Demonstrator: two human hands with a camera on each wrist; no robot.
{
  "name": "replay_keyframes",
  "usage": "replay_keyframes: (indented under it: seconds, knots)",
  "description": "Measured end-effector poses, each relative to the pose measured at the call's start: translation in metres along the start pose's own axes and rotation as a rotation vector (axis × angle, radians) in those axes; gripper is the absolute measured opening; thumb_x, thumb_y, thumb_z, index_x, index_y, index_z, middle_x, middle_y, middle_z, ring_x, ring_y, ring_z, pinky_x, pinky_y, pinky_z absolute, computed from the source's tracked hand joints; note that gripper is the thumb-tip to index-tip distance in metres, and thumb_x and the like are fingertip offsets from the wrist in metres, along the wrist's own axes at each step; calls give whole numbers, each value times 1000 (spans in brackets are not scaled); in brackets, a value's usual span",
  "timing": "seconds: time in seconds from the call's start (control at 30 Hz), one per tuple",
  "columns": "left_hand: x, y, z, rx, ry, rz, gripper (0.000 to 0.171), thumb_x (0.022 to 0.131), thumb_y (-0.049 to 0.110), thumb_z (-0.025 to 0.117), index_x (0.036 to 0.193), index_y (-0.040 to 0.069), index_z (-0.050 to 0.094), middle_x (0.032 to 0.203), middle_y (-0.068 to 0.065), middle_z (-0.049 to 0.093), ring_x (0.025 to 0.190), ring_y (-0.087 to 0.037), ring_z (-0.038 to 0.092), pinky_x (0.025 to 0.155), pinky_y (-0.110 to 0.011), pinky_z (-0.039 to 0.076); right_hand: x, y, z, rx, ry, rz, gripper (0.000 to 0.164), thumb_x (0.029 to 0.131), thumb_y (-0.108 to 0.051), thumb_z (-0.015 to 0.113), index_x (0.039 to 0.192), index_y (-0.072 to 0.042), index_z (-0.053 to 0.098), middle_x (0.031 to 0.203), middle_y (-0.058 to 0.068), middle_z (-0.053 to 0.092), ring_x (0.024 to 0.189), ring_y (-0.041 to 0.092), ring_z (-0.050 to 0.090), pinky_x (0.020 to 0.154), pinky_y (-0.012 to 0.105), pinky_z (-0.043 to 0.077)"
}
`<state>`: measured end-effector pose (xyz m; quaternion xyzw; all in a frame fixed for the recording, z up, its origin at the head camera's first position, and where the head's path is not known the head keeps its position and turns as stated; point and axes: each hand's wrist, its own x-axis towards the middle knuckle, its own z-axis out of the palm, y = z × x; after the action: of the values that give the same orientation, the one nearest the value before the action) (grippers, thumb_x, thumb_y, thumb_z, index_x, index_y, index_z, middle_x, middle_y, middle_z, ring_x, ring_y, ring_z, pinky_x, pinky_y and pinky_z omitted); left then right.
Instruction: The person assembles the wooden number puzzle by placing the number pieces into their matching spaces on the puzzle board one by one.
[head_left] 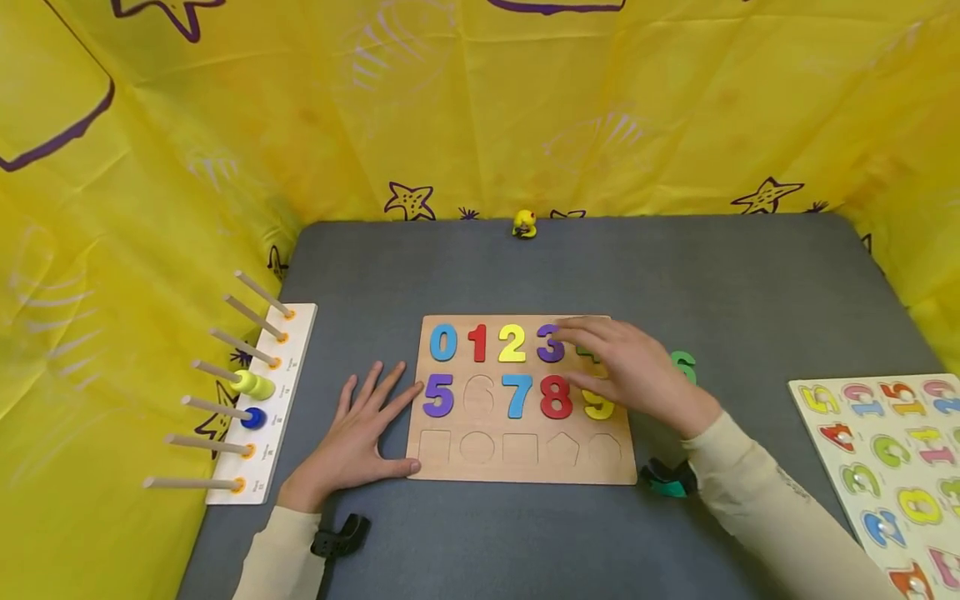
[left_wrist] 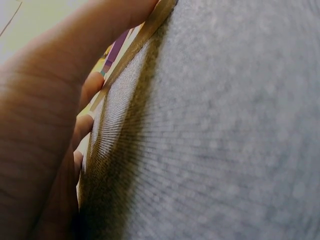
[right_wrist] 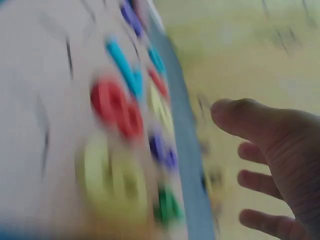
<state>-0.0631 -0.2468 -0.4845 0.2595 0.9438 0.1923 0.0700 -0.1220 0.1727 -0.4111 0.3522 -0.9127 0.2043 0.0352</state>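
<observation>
A wooden number board (head_left: 487, 423) lies on the table, with coloured digits in its two upper rows and bare outlined shapes along the bottom. The slot for six (head_left: 478, 394) holds no digit. My left hand (head_left: 360, 437) has its fingers spread, with thumb and fingertips at the board's left edge. Over the right end of the board is my right hand (head_left: 637, 367), partly hiding the green four (head_left: 587, 353) and the yellow nine (head_left: 598, 407). In the right wrist view its thumb (right_wrist: 242, 117) and fingers are apart with nothing between them. A green six (head_left: 683, 365) lies beyond the board's right edge, partly behind this hand.
At the left stands a white peg rack (head_left: 262, 458) with slanting pegs, several yellow-green rings (head_left: 253, 384) and a blue ring piece (head_left: 254, 418). Another number puzzle (head_left: 847, 475) lies at the right. A small yellow figure (head_left: 524, 224) stands at the table's back edge, before the yellow cloth.
</observation>
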Motion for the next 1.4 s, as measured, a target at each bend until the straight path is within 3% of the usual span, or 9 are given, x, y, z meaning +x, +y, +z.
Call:
replay_keyframes:
  seconds: [0.17, 0.3, 0.5, 1.07, 1.2, 1.4]
  knots:
    - [-1, 0, -1, -6, 9, 1, 112, 71, 77, 74, 162, 27, 31, 170, -7, 10, 154, -38, -3, 115, -64, -7, -59, 52, -20, -5, 65, 179, 65, 79, -24, 89, 136, -13, 62, 143, 7, 56, 126, 32, 55, 92, 58, 50]
    - [-2, 0, -2, -15, 7, -7, 113, 71, 78, 73, 162, 28, 30, 170, -7, 9, 154, -38, -4, 115, -63, -8, -99, 77, -23, 16, 46, 278, 66, 80, -23, 88, 138, -13, 60, 147, 10, 51, 128, 38, 51, 91, 62, 47]
    - [-2, 0, -3, -14, 0, -17, 113, 71, 80, 72, 162, 28, 30, 170, -5, 9, 154, -38, -4, 116, -62, -8, -124, 91, -13, 24, 54, 313, 66, 80, -22, 87, 139, -11, 60, 144, 15, 54, 129, 43, 51, 96, 61, 42]
    - [-2, 1, 1, -19, 4, -7, 111, 72, 78, 72, 162, 28, 30, 170, -6, 9, 154, -38, -2, 116, -62, -7, -113, 86, -1, -76, 96, 250, 58, 83, -20, 84, 136, -8, 63, 137, 14, 60, 119, 41, 58, 97, 61, 43]
    - [-2, 2, 0, -20, 5, -5, 111, 72, 77, 73, 162, 27, 30, 170, -7, 11, 154, -39, -2, 115, -63, -7, -95, 72, -3, -46, 114, 192, 56, 83, -18, 83, 135, -8, 64, 136, 14, 60, 117, 39, 59, 93, 59, 47]
    - [0, 3, -1, -19, 3, -6, 112, 71, 77, 74, 162, 28, 30, 170, -7, 11, 154, -39, -2, 115, -63, -6, -51, 36, 6, -1, 91, 13, 58, 82, -23, 85, 133, -4, 66, 137, 14, 60, 119, 38, 60, 94, 56, 51]
